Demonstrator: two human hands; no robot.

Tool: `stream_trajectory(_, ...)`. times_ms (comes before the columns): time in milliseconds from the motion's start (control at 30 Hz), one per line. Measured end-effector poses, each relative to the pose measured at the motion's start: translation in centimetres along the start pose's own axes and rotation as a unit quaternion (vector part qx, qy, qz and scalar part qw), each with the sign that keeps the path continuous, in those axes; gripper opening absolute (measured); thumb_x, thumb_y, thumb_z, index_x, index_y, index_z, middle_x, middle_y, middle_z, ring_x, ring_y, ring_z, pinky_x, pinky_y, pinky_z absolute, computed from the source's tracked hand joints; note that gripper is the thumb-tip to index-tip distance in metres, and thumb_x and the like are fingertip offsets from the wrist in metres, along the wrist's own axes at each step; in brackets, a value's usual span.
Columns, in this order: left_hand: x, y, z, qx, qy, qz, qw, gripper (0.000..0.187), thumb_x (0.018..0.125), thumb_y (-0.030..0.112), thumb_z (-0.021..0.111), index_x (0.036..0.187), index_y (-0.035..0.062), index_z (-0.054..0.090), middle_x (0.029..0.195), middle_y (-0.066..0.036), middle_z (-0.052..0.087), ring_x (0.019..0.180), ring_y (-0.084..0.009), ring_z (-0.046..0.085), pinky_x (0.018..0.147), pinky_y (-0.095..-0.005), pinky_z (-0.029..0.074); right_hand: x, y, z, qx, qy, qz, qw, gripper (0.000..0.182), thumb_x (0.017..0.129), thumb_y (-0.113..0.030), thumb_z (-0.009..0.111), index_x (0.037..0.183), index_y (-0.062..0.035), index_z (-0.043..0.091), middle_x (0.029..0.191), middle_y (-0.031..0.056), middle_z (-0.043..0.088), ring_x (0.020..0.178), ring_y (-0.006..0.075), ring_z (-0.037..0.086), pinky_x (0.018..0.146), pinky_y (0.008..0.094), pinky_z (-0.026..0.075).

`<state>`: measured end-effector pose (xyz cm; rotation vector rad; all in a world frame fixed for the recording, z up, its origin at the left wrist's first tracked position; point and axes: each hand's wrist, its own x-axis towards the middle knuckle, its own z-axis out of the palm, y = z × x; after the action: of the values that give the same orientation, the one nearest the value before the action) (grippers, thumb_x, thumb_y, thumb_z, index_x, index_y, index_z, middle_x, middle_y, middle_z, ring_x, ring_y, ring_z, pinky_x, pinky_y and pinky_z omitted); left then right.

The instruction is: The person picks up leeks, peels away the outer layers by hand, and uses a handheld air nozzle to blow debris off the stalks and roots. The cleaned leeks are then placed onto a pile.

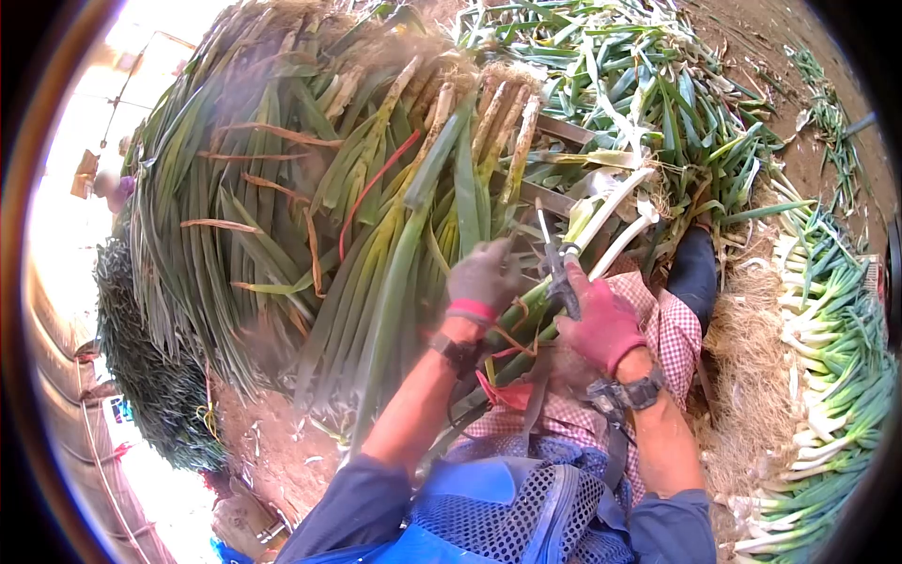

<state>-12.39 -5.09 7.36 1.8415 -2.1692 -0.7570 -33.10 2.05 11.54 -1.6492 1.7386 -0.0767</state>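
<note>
My left hand (pixel 484 277), in a dark glove with a red cuff, is closed beside long leek leaves. It looks blurred, and what its fingers hold, if anything, is hidden. In a red glove, my right hand (pixel 601 320) grips a knife (pixel 562 282) with a dark handle and a narrow blade pointing up and away. Pale-stemmed leeks (pixel 611 221) lie across my lap just beyond the knife, their white ends to the upper right. A checked cloth (pixel 676 329) covers my thighs beneath them.
A tall heap of untrimmed leeks (pixel 244 188) rises at left and ahead. Loose cut leaves (pixel 601 56) are piled at the far right. Root trimmings (pixel 752 348) cover the ground beside my leg, with a row of white-stemmed leeks (pixel 822 414) along the right.
</note>
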Motion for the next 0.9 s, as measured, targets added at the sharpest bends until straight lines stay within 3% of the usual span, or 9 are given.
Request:
stream_trajectory(167,2.8,-1.9,-2.9,0.13,0.158,-0.058,0.977,0.046,0.092,0.044,0.07,0.125,0.0122,0.071,0.112,-0.016,0.071,0.1,-0.0367,0.071,0.083,-0.0474,0.057,0.6,-2.4,0.2,0.061,-0.015,-0.07,0.996,0.086,0.085,-0.037,0.073,0.161,-0.0162,0.039,0.115,0.0267,0.064,0.103,0.0471,0.068,0.093,0.0521,0.055)
stream_trajectory(500,10.7,-2.5,-3.8,0.191,0.069,-0.139,0.969,0.055,0.086,0.047,0.071,0.126,0.0092,0.07,0.113,-0.02,0.072,0.1,-0.0417,0.072,0.084,-0.0501,0.057,3.8,-3.3,-1.2,0.083,0.003,-0.074,0.994,0.088,0.083,-0.035,0.077,0.16,-0.0123,0.039,0.121,0.0275,0.065,0.111,0.0463,0.065,0.097,0.0492,0.053)
stream_trajectory(600,11.5,-3.6,-5.5,0.067,-0.008,-0.12,0.99,0.037,0.087,0.033,0.071,0.112,0.0064,0.076,0.103,-0.017,0.075,0.094,-0.0337,0.074,0.081,-0.0447,0.058,3.1,-2.3,-1.4,0.103,0.005,-0.072,0.992,0.087,0.084,-0.035,0.076,0.159,-0.0119,0.04,0.123,0.0275,0.064,0.113,0.046,0.065,0.098,0.0492,0.053)
stream_trajectory(667,10.9,-3.4,-6.5,-0.325,-0.12,-0.139,0.928,0.031,0.083,0.026,0.074,0.099,0.0008,0.077,0.093,-0.011,0.077,0.081,-0.0206,0.072,0.075,-0.0355,0.057,2.3,-1.3,-1.1,0.11,0.0,-0.062,0.992,0.086,0.084,-0.036,0.076,0.159,-0.0124,0.041,0.124,0.0271,0.063,0.114,0.0456,0.065,0.098,0.0492,0.053)
stream_trajectory(700,11.9,-3.1,-8.0,-0.345,-0.061,0.033,0.936,0.028,0.082,0.02,0.075,0.101,-0.0006,0.077,0.084,-0.003,0.072,0.074,-0.0121,0.065,0.069,-0.0287,0.054,2.0,-0.8,-0.9,0.125,-0.013,-0.056,0.99,0.087,0.083,-0.035,0.077,0.159,-0.0106,0.042,0.124,0.0273,0.064,0.115,0.0451,0.065,0.099,0.0482,0.053)
stream_trajectory(767,15.5,-0.5,-13.0,-0.646,-0.071,-0.036,0.759,0.017,0.092,0.019,0.072,0.099,0.0032,0.074,0.081,-0.004,0.069,0.073,-0.0165,0.067,0.068,-0.0306,0.055,1.6,-0.6,-0.6,0.135,-0.033,-0.039,0.99,0.088,0.082,-0.031,0.079,0.158,-0.0062,0.042,0.125,0.0278,0.064,0.118,0.0435,0.064,0.101,0.046,0.052)
stream_trajectory(833,16.1,4.6,-17.5,-0.711,0.026,0.089,0.697,0.025,0.102,0.023,0.065,0.118,0.0038,0.067,0.1,-0.006,0.072,0.089,-0.0204,0.071,0.083,-0.0363,0.06,1.7,0.1,0.7,0.147,-0.021,-0.055,0.987,0.088,0.082,-0.031,0.079,0.158,-0.0063,0.042,0.125,0.0278,0.064,0.118,0.0434,0.064,0.102,0.046,0.052)
stream_trajectory(867,16.2,4.9,-18.1,-0.73,0.083,0.102,0.671,0.035,0.098,0.025,0.071,0.126,0.0045,0.065,0.109,-0.008,0.073,0.099,-0.024,0.072,0.089,-0.0391,0.059,1.8,0.3,1.0,0.165,-0.005,-0.068,0.984,0.088,0.082,-0.031,0.078,0.158,-0.0065,0.042,0.126,0.0278,0.064,0.118,0.0433,0.064,0.102,0.0459,0.051)
stream_trajectory(900,16.9,3.0,-17.8,-0.633,0.088,0.076,0.765,0.042,0.097,0.028,0.073,0.131,0.0044,0.063,0.115,-0.01,0.072,0.104,-0.0252,0.071,0.091,-0.0392,0.058,1.7,0.0,0.7,0.165,-0.004,-0.071,0.984,0.088,0.082,-0.031,0.078,0.158,-0.0065,0.042,0.126,0.0278,0.064,0.118,0.0433,0.064,0.102,0.0459,0.051)
